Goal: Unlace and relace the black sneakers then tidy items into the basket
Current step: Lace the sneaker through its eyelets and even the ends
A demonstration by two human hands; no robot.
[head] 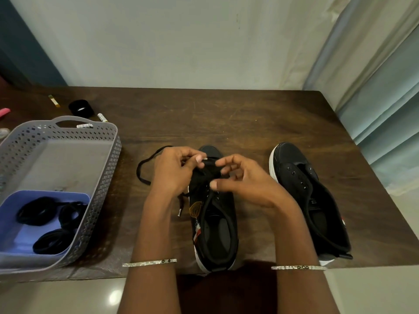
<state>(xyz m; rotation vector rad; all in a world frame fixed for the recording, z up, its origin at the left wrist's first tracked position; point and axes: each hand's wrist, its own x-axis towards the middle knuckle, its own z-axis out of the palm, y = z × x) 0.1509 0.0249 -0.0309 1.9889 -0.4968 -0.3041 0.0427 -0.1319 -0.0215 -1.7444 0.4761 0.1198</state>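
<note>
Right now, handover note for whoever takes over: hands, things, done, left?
Left hand pinches the lace tip at the toe-end eyelets of the centre sneaker; the rest trails left on the table. Right hand: fingers curled over the eyelets, grip unclear.
Bare sneaker on the right: no lace. Basket on the left holds coiled laces in a blue tray.
Done: unlacing, seemingly. Left: lace both, tidy up.
</note>
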